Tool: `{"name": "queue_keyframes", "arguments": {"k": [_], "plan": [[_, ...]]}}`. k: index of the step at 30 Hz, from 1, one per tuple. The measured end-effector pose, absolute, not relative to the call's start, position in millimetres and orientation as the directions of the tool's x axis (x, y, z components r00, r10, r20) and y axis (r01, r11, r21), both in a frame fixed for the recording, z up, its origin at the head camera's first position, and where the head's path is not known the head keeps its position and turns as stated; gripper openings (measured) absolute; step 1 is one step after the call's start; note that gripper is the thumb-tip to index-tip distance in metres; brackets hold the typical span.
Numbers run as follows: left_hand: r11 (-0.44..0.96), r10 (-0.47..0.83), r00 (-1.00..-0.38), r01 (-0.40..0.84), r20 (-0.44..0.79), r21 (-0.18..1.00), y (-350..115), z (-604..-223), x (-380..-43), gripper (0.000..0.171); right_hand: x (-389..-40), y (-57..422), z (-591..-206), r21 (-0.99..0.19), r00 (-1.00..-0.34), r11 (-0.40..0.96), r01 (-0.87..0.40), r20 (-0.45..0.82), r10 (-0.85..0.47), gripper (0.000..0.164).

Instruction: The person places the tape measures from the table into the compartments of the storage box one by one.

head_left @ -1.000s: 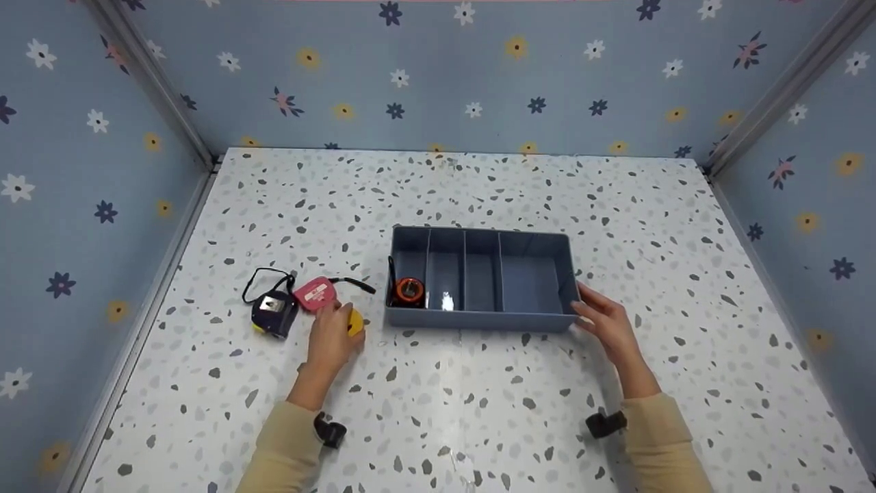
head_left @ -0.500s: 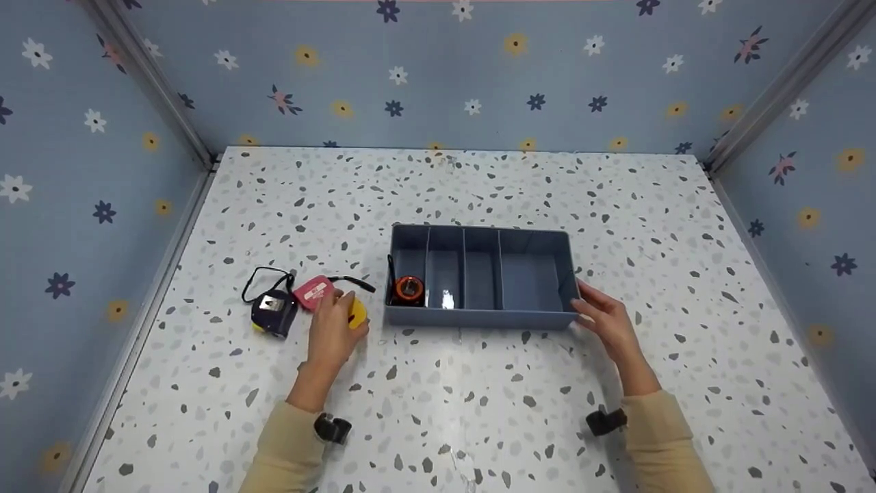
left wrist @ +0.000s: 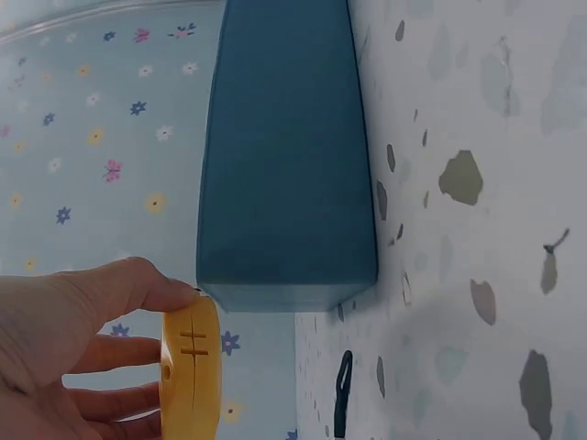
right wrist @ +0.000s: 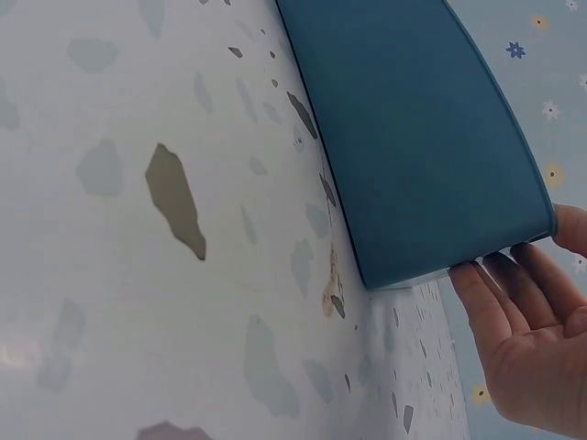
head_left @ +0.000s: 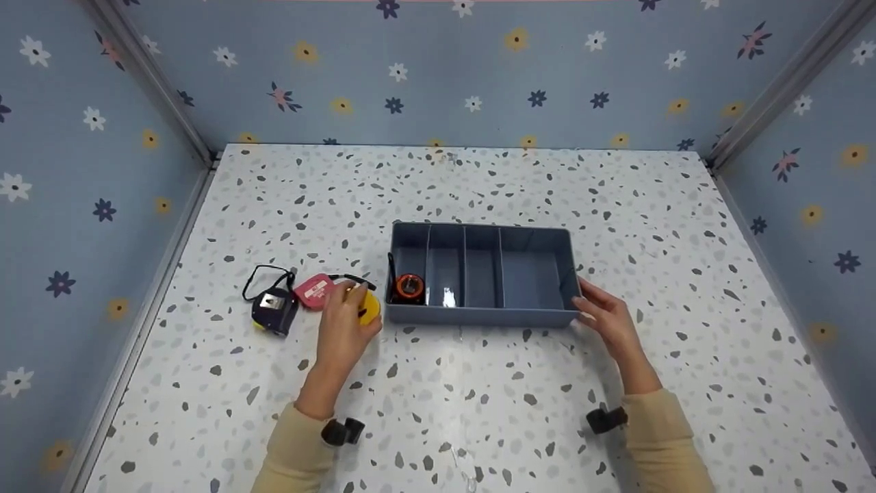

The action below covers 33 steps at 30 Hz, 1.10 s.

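My left hand [head_left: 341, 337] holds a yellow tape measure [head_left: 371, 309] between thumb and fingers, just left of a blue-grey divided box [head_left: 479, 318]. In the left wrist view the yellow tape measure [left wrist: 194, 367] looks raised off the table, its edge facing the camera. At the box's right end, my right hand [head_left: 614, 330] grips the near corner. The right wrist view has its thumb at the rim and its fingers [right wrist: 481, 302] against the end wall. An orange and black tape measure [head_left: 410, 288] sits in the box's leftmost compartment.
A pink tape measure [head_left: 316, 292] with a black strap lies just beyond my left hand. Left of it is a dark blue tape measure [head_left: 274, 311] with a looped cord. Flower-patterned walls [head_left: 438, 75] enclose the speckled white table [head_left: 465, 404] at the back and sides.
My left hand has lifted the yellow tape measure and carried it right, away from the pink one and toward the box. My right hand stays at the box corner.
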<state>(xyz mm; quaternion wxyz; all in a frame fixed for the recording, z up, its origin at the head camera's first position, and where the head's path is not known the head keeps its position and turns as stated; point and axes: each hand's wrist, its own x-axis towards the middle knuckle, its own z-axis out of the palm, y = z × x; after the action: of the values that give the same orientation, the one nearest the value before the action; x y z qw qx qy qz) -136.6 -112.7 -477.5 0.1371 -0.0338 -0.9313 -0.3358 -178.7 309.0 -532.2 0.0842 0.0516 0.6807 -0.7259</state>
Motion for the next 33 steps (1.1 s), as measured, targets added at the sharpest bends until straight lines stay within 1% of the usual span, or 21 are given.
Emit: {"name": "queue_keyframes", "arguments": {"k": [2, 3, 6, 13, 17, 20, 21, 25, 27, 28, 33], "plan": [[0.767, -0.025, -0.957, 0.168, 0.29, 0.62, -109, -475, -136, 0.048, -176, 307, -527, -0.979, -0.98, -0.071, 0.192, -0.188, -0.064, 0.054], [0.763, -0.022, -0.955, 0.176, 0.297, 0.622, -107, -474, -135, 0.049, -174, 303, -520, -0.979, -0.979, -0.047, 0.197, -0.194, -0.059, 0.057], [0.752, -0.014, -0.95, 0.196, 0.312, 0.63, -101, -470, -135, 0.05, -171, 299, -510, -0.974, -0.974, -0.035, 0.223, -0.222, -0.045, 0.062], [0.726, 0.015, -0.941, 0.243, 0.339, 0.643, -89, -465, -136, 0.049, -171, 292, -500, -0.953, -0.954, -0.033, 0.301, -0.301, 0.004, 0.061], [0.711, 0.028, -0.936, 0.266, 0.352, 0.651, -83, -465, -139, 0.048, -171, 292, -501, -0.955, -0.956, -0.029, 0.294, -0.294, 0.012, 0.062], [0.698, 0.041, -0.934, 0.281, 0.356, 0.658, -78, -465, -141, 0.048, -171, 293, -502, -0.963, -0.963, -0.022, 0.269, -0.269, 0.009, 0.063], [0.695, 0.045, -0.933, 0.286, 0.357, 0.66, -77, -465, -142, 0.048, -171, 295, -506, -0.967, -0.968, -0.043, 0.25, -0.25, -0.008, 0.06], [0.688, 0.062, -0.932, 0.3, 0.358, 0.661, -70, -465, -145, 0.049, -171, 296, -508, -0.973, -0.974, -0.027, 0.228, -0.228, -0.01, 0.062], [0.682, 0.071, -0.93, 0.308, 0.36, 0.663, -67, -464, -147, 0.049, -171, 296, -509, -0.973, -0.973, -0.026, 0.229, -0.229, -0.006, 0.063], [0.68, 0.076, -0.93, 0.311, 0.358, 0.664, -66, -464, -148, 0.048, -171, 294, -506, -0.971, -0.97, 0.0, 0.241, -0.241, 0.011, 0.067], [0.669, 0.104, -0.924, 0.339, 0.368, 0.661, -58, -461, -152, 0.048, -171, 294, -506, -0.963, -0.963, 0.007, 0.269, -0.269, 0.014, 0.064]]}}
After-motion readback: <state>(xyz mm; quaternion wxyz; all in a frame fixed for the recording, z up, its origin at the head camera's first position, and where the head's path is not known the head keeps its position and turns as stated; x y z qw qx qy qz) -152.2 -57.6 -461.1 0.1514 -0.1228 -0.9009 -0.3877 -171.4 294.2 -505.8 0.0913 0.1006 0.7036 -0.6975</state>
